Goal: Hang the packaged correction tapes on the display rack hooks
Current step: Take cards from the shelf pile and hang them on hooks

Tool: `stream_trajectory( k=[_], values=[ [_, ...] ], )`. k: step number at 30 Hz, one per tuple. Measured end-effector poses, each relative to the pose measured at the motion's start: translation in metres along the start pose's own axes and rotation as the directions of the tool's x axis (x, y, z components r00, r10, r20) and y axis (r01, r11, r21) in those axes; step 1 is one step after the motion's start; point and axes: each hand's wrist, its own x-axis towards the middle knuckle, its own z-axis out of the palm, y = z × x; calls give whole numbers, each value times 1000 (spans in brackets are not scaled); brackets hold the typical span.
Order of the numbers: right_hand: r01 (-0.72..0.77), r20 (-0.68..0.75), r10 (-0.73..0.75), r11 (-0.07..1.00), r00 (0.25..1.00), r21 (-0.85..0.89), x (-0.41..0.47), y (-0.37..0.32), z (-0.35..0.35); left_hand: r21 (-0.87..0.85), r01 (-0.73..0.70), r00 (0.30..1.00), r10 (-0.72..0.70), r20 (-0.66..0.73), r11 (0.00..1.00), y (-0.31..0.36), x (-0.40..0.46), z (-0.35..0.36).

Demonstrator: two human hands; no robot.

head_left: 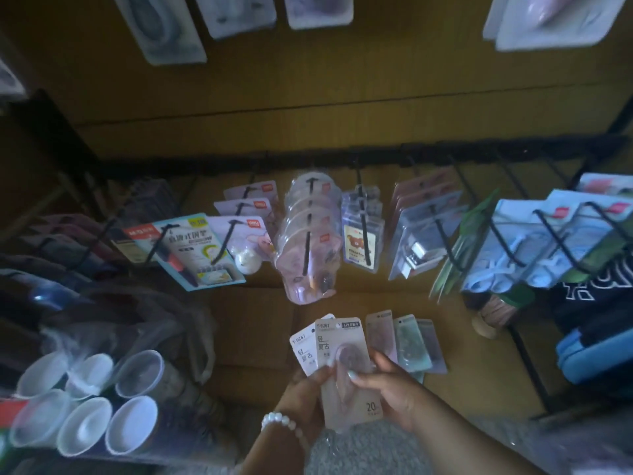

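Packaged correction tapes [346, 354]: I am gripping a fanned stack near me, my left hand [305, 395] pinching its left edge, my right hand [390, 392] clasping its right. Display rack hooks [308, 231] are hanging farther off, well apart.

- Dim, yellowish light; left side deep in shadow.
- Edges bowed by the wide lens.
- Pale blister packs [555, 18] along the top smeared with blur; centre soft.

Beige and white packs [346, 358] with dark lettering, black hooks [364, 228], white bead bracelet [279, 419], blue case [596, 351], brown wood-grain backboard [308, 97].
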Motion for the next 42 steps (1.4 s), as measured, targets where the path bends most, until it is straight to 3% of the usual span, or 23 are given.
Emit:
stream_trajectory(
  k=[4, 8, 12, 13, 14, 15, 17, 19, 20, 21, 23, 30, 36, 42],
  values=[
    [19, -50, -23, 997, 998, -76, -58, -28, 13, -70, 17, 1000, -16, 16, 997, 7, -54, 24],
    [85, -137, -109, 982, 985, -169, -118, -48, 17, 76, -23, 997, 18, 75, 997, 23, -110, 58],
    [121, -137, -152, 970, 979, -211, -171, -72, 16, -73, -16, 974, 32, 225, 997, 45, -158, 105],
    [133, -126, -162, 968, 979, -214, -182, -79, 16, -84, -94, 950, 115, 291, 992, 57, -172, 122],
    [142, -127, -172, 965, 977, -220, -193, -87, 16, -104, -292, 903, 310, 297, 951, 75, -184, 135],
    [149, -133, -181, 964, 974, -221, -205, -96, 16, -284, -395, 820, 475, 319, 874, 84, -190, 145],
    [162, -135, -193, 964, 972, -210, -226, -118, 18, -450, -286, 760, 486, 432, 846, 87, -197, 150],
    [178, -134, -206, 965, 969, -193, -246, -143, 22, -303, -316, 810, 422, 408, 899, 100, -221, 170],
    [187, -133, -212, 966, 968, -180, -256, -156, 25, -182, -265, 862, 317, 396, 947, 104, -227, 178],
    [202, -137, -225, 965, 965, -168, -265, -170, 28, -102, -108, 950, 133, 281, 989, 111, -231, 179],
    [236, -162, -265, 955, 951, -178, -283, -196, 33, 107, -58, 986, 40, 161, 993, 115, -234, 179],
    [406, -164, -424, 904, 891, -135, -330, -264, 55, 164, -180, 983, 183, -4, 970, 168, -272, 220],
    [515, -263, -514, 854, 817, -71, -336, -290, 73, 192, -252, 952, 278, -127, 949, 194, -276, 227],
    [547, -304, -543, 833, 783, -82, -331, -308, 90, 196, -299, 935, 327, -134, 934, 206, -282, 215]
  ],
)
